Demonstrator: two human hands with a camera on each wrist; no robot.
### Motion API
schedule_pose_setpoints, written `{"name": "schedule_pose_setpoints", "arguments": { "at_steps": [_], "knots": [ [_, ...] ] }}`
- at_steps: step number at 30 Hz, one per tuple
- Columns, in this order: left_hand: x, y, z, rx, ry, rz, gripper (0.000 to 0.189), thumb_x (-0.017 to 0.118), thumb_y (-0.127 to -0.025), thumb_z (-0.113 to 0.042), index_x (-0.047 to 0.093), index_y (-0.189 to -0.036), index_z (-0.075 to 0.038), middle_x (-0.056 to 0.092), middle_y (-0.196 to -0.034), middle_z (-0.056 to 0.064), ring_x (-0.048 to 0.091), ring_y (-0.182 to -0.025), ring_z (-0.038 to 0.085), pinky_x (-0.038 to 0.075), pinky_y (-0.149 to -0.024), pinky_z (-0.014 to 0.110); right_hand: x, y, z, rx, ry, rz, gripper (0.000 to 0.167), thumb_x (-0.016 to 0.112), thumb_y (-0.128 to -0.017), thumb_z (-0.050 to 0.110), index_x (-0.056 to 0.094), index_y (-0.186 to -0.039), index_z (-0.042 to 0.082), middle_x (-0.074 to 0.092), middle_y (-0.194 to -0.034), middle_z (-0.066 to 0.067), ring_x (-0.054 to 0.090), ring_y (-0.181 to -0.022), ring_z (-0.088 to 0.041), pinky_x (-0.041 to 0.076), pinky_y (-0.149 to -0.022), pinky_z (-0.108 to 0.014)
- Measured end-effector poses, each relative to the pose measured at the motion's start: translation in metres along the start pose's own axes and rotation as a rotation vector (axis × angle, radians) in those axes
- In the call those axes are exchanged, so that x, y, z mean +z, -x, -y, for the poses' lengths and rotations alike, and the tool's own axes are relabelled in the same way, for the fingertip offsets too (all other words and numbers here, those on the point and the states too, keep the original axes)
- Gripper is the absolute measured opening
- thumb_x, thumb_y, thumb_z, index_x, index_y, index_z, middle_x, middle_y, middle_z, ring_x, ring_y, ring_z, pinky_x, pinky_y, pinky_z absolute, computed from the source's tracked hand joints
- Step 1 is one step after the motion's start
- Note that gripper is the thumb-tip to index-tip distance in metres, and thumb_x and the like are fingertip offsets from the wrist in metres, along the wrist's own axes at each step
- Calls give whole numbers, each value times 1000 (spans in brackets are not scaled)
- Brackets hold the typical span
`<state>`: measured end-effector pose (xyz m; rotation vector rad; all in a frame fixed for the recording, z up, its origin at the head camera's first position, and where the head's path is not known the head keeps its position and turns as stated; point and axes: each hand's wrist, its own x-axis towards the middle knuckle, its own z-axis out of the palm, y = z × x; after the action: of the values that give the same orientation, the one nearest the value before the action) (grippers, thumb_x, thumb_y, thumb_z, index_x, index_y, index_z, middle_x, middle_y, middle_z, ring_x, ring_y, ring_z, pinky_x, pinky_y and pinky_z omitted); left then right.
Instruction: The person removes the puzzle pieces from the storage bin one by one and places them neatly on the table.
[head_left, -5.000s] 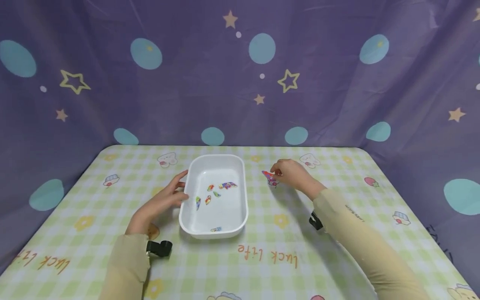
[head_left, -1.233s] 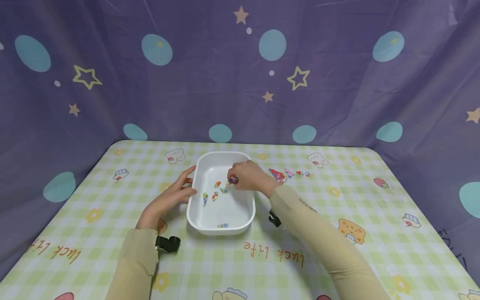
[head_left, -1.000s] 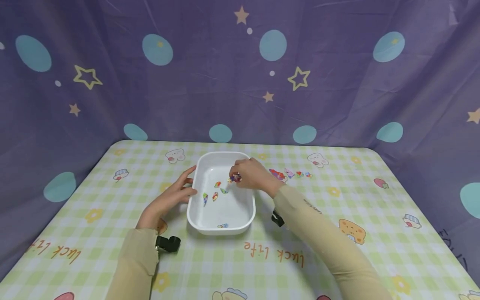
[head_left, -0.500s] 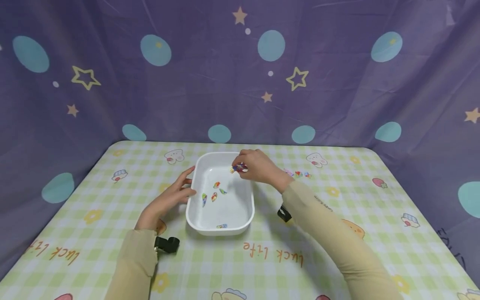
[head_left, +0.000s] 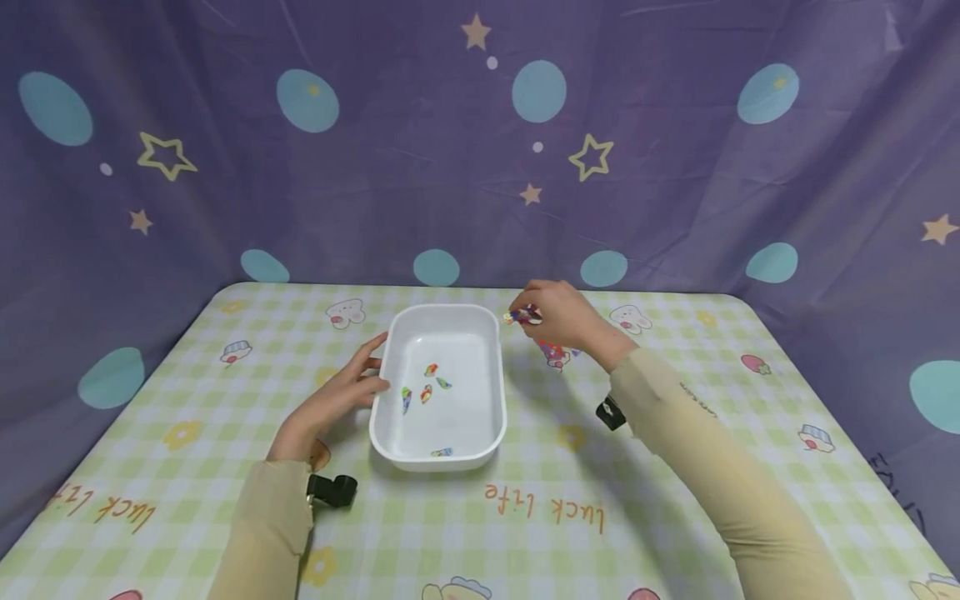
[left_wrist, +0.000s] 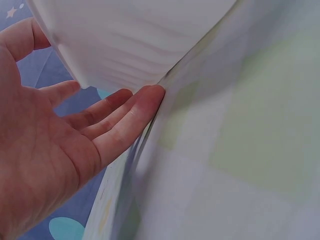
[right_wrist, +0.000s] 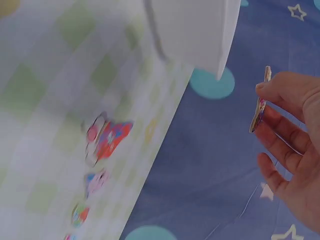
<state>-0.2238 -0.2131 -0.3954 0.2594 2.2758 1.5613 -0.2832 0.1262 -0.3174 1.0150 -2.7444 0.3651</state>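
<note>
Between thumb and fingertips, my right hand (head_left: 562, 312) pinches a thin, multicoloured wooden puzzle-like piece (head_left: 525, 316), raised just beyond the right rim of a white tub (head_left: 437, 463). The right wrist view shows that piece edge-on (right_wrist: 260, 107). My left hand (head_left: 337, 396) rests against the tub's left wall with its fingers extended; the left wrist view has the fingertips (left_wrist: 152, 95) low on the wall. Inside the tub lie several small colourful pieces, among them a green-blue one (head_left: 406, 400) and a red-orange one (head_left: 426, 393).
On the tablecloth (head_left: 540, 550) right of the tub, a row of pieces lies partly hidden behind my right hand in the head view: a red one (right_wrist: 114, 140), a pink one (right_wrist: 96, 182) and a green-red one (right_wrist: 80, 214). A purple curtain (head_left: 375, 167) hangs behind the table.
A red piece was in my right hand five seconds ago; it now lies on the cloth with others. My right hand has since lifted the multicoloured piece out of the tub, moving right. My left hand stays.
</note>
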Motion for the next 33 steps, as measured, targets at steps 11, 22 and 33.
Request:
{"name": "schedule_pose_setpoints", "arguments": {
  "at_steps": [11, 22, 33],
  "knots": [
    [1, -1, 1, 3, 12, 9, 70, 50, -91, -23, 8, -145, -39, 29, -138, 17, 47, -115, 33, 45, -89, 44, -6, 26, -29, 96, 73, 37, 24, 64, -80, 21, 69, -104, 21, 60, -95, 2, 49, -65, -11, 37, -65, -31],
    [1, -1, 2, 19, 21, 9, 70, 50, -91, -21, 9, -145, -37, 29, -136, 18, 46, -115, 34, 45, -89, 44, 3, 53, -58, 191, 80, 54, 25, 64, -78, 17, 70, -102, 20, 61, -92, 0, 53, -68, -13, 39, -60, -28],
    [0, -1, 2, 15, 8, 5, 70, 51, -91, -24, 9, -145, -39, 29, -137, 17, 46, -114, 33, 45, -89, 44, 9, 79, -87, 314, 36, 88, 26, 65, -79, 16, 68, -104, 14, 62, -98, -5, 61, -86, -22, 46, -70, -40]
  ]
}}
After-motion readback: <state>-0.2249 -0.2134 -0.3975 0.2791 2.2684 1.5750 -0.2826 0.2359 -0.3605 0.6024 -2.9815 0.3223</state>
